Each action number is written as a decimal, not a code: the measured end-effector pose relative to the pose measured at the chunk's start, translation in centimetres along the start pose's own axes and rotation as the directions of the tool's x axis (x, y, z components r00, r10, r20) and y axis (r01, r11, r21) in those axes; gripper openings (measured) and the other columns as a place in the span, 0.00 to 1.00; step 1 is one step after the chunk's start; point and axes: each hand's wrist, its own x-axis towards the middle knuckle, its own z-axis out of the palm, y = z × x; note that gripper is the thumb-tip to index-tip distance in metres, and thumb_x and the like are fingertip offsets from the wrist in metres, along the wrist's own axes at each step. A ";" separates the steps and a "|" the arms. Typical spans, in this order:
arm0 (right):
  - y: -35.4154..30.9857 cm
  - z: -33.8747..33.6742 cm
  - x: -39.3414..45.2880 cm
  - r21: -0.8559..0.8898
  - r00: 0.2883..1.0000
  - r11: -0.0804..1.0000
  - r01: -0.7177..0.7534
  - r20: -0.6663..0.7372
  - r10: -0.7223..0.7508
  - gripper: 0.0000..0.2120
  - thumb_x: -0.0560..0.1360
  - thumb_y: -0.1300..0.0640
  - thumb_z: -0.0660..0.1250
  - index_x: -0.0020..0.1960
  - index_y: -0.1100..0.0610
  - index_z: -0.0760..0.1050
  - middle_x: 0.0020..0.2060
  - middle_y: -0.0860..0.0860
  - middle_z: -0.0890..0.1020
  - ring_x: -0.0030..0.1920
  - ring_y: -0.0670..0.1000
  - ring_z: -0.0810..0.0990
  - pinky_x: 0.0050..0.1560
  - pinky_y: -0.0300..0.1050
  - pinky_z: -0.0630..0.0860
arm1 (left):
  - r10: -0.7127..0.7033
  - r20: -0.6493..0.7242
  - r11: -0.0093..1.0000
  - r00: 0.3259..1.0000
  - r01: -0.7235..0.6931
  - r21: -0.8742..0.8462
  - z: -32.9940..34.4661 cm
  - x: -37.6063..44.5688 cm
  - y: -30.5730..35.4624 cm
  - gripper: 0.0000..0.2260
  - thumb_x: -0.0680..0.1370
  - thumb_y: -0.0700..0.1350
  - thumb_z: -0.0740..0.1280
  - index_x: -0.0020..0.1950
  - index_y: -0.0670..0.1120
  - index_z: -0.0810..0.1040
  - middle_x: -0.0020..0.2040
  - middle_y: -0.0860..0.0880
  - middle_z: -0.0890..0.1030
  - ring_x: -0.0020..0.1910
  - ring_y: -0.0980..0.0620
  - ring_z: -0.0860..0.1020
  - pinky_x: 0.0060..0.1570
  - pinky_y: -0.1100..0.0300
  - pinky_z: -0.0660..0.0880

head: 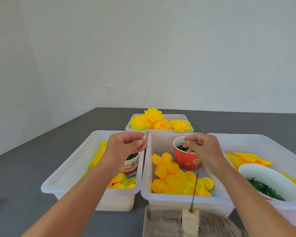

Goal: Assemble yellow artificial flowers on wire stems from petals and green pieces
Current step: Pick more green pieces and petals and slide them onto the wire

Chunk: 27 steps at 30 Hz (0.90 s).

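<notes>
The wire stem (194,189) stands nearly upright, its foot stuck into a pale foam block (190,219) at the near edge of the surface (24,168), its long axis running up with a slight lean to the right, its bare tip over the near wall of the middle tray (149,168). Both hands are beyond it and higher, so the next piece has to come back toward the person and down onto that tip. The right hand (203,149) is the nearer one: it hangs over the red cup (186,159) in the middle tray, fingertips drawn together and dipping toward the green pieces (182,148) inside; whether it has one pinched yet I cannot tell. The left hand (126,147) hovers over the left tray (72,165), above a second cup (131,164), thumb and forefinger closed on something small and dark green that is too tiny to name.

Loose petals (174,178) lie in the middle tray between the red cup and the stem, so the path back is open above them. The tray's near wall sits just behind the stem, leaving little room low down. A tipped white bowl (256,175) of green leaves rests in the right tray (246,141); finished flowers (154,120) fill a far tray, well apart
</notes>
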 end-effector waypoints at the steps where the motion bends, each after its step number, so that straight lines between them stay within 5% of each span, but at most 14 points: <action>1: -1.3 -0.7 -0.2 0.073 1.000 0.997 0.019 0.006 -0.020 0.05 0.74 0.67 0.67 0.44 0.60 0.81 0.35 0.51 0.84 0.30 0.43 0.78 0.33 0.33 0.72 | 0.068 0.019 0.997 0.998 -0.069 0.044 0.5 -0.8 0.9 0.10 0.72 0.30 0.67 0.51 0.40 0.80 0.37 0.47 0.85 0.37 0.50 0.83 0.38 0.65 0.79; 5: -6.9 -2.4 -3.0 0.297 0.974 0.949 0.110 0.159 -0.163 0.01 0.70 0.60 0.71 0.40 0.56 0.82 0.33 0.51 0.84 0.30 0.43 0.78 0.29 0.34 0.72 | 0.267 0.069 0.934 0.961 -0.275 0.227 3.1 -4.1 4.0 0.15 0.68 0.31 0.72 0.46 0.50 0.81 0.38 0.53 0.84 0.33 0.53 0.82 0.37 0.63 0.78; 8: -9.5 -2.4 -5.8 0.353 0.930 0.931 0.090 0.304 -0.205 0.09 0.61 0.50 0.73 0.39 0.52 0.84 0.35 0.51 0.85 0.36 0.44 0.80 0.36 0.34 0.74 | 0.356 0.128 0.896 0.926 -0.377 0.235 5.0 -6.3 5.4 0.16 0.69 0.32 0.72 0.48 0.51 0.80 0.36 0.54 0.84 0.32 0.57 0.81 0.34 0.68 0.74; 11: -10.7 -2.7 -7.3 0.373 0.925 0.924 0.085 0.314 -0.212 0.09 0.59 0.49 0.73 0.38 0.48 0.85 0.37 0.55 0.84 0.39 0.52 0.78 0.42 0.45 0.73 | 0.422 0.176 0.863 0.889 -0.453 0.224 6.1 -7.7 6.3 0.17 0.70 0.29 0.70 0.48 0.51 0.79 0.34 0.53 0.83 0.28 0.62 0.78 0.32 0.72 0.71; 13: -11.1 -3.2 -7.9 0.419 0.925 0.904 0.088 0.303 -0.230 0.08 0.59 0.52 0.73 0.38 0.51 0.85 0.36 0.54 0.84 0.38 0.52 0.79 0.41 0.43 0.73 | 0.449 0.194 0.842 0.872 -0.485 0.236 6.5 -8.4 6.8 0.18 0.70 0.28 0.70 0.46 0.52 0.79 0.37 0.52 0.82 0.27 0.64 0.77 0.31 0.74 0.69; 18: -10.9 -3.7 -9.0 0.434 0.937 0.901 -0.026 0.326 -0.129 0.14 0.59 0.46 0.74 0.39 0.54 0.84 0.34 0.53 0.82 0.35 0.55 0.69 0.36 0.48 0.62 | 0.370 0.224 0.900 0.902 -0.408 0.155 6.6 -9.2 7.1 0.15 0.68 0.31 0.72 0.48 0.49 0.80 0.38 0.50 0.85 0.36 0.53 0.83 0.41 0.64 0.78; 22: -10.4 -3.8 -9.6 0.408 0.966 0.910 -0.077 0.256 -0.033 0.13 0.60 0.45 0.72 0.37 0.53 0.83 0.34 0.54 0.84 0.31 0.50 0.77 0.32 0.42 0.71 | 0.324 0.181 0.922 0.929 -0.353 0.160 6.5 -9.9 6.4 0.14 0.68 0.36 0.74 0.48 0.52 0.81 0.44 0.52 0.83 0.38 0.54 0.81 0.41 0.60 0.77; 27: -9.0 -5.0 -9.4 0.561 0.981 0.807 -0.184 0.161 0.111 0.04 0.61 0.58 0.70 0.32 0.58 0.83 0.34 0.56 0.84 0.35 0.50 0.84 0.33 0.37 0.79 | 0.271 0.095 0.935 0.958 -0.285 0.210 6.6 -11.1 4.2 0.10 0.65 0.44 0.76 0.41 0.57 0.81 0.39 0.53 0.83 0.38 0.51 0.80 0.41 0.53 0.79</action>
